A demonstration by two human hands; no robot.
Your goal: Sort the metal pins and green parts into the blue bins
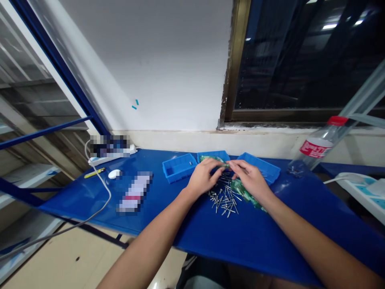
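Nearest the camera, two bare forearms (156,237) reached in toward the pile of metal pins (225,202) on the blue table (210,237). Just beyond the pile, the left hand (204,175) and right hand (252,178) bent inward, fingers partly curled and fingertips close together; whether they pinched anything was too small to tell. Behind the pile to the left, the left tray (177,170) held a small metal piece; directly behind, the middle tray (224,155) held green packaging (207,158); behind to the right, the right tray (267,168) was partly hidden.

Red-capped bottle (316,146), yellow cutter (94,173), dark window (300,60)
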